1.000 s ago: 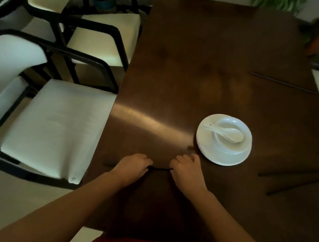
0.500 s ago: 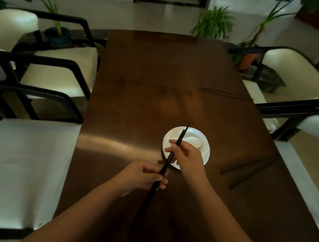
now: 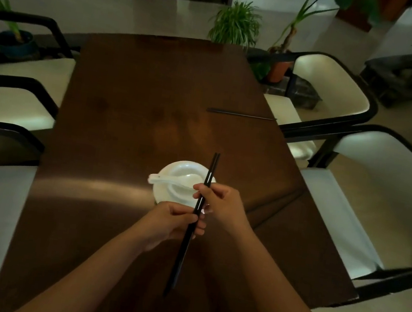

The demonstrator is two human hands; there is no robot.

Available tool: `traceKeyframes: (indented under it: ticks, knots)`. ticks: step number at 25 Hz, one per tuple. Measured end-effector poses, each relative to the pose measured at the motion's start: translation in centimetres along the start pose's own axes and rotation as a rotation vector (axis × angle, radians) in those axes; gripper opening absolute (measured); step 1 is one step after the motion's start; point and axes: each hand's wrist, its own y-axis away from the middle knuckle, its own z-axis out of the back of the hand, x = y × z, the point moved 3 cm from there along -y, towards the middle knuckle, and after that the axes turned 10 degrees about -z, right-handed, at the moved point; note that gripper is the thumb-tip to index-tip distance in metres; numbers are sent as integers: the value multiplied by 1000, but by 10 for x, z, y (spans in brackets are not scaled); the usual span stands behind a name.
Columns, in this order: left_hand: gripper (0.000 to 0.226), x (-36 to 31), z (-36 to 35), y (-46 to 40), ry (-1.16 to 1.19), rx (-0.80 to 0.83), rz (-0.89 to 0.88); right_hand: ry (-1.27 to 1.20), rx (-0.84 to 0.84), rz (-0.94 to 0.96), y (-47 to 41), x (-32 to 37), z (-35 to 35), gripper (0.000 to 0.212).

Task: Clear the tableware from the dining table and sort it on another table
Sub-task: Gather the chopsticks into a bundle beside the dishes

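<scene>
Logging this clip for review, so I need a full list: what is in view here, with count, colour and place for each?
dining table: one, dark brown, centre of view
held chopsticks: one pair, black, lifted above the table in both hands
far chopsticks: one pair, black, lying near the table's right edge, farther back
plate: one, white, on the table just beyond the hands
bowl: one, white, on the plate
spoon: one, white, resting in the bowl, handle pointing left
chairs: four in view, cream seats with black frames, two on each side of the table
potted plants: several, green, on the floor beyond and beside the table
left hand: grips the held chopsticks near their middle
right hand: pinches the same pair higher up
</scene>
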Motion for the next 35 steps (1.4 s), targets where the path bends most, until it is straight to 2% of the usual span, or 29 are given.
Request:
traceKeyframes:
  ticks: [2,4,6,9,11,13,15,17,22,26,30,33,35]
  knots:
    - [18,9,-21,-22,7,-62,19,125,-41,20,-19,-14,49,21]
    - [16,15,-41,-46,-20,-157,40,473,-205,38,-40,-35,117,30]
    - [14,19,-62,-73,-81,-254,56,846,-254,79,-59,-55,181,38]
    - [12,27,-95,-114,-236,-368,100,1300,-51,168,-86,-87,234,51]
    - [10,33,-110,-139,-395,-394,126,1451,114,231,-102,-102,246,56]
    - [9,39,-118,-161,-541,-396,143,1505,186,272,-113,-109,252,53]
    - [9,46,-122,-181,-655,-379,166,1508,199,353,-120,-113,253,39]
    - [9,51,-124,-198,-705,-349,183,1499,225,466,-122,-115,252,28]
    - [13,63,-134,-225,-721,-232,274,1492,335,584,-127,-117,255,26]
    - [13,65,-145,-230,-677,-101,348,1365,402,484,-134,-104,260,18]
    - [12,67,-147,-223,-505,-72,438,1258,553,267,-144,-81,264,15]
    - [15,69,-151,-217,-265,-18,446,1320,609,251,-155,-60,263,17]
    - [17,69,-153,-215,-243,-21,403,1356,609,272,-161,-48,261,20]
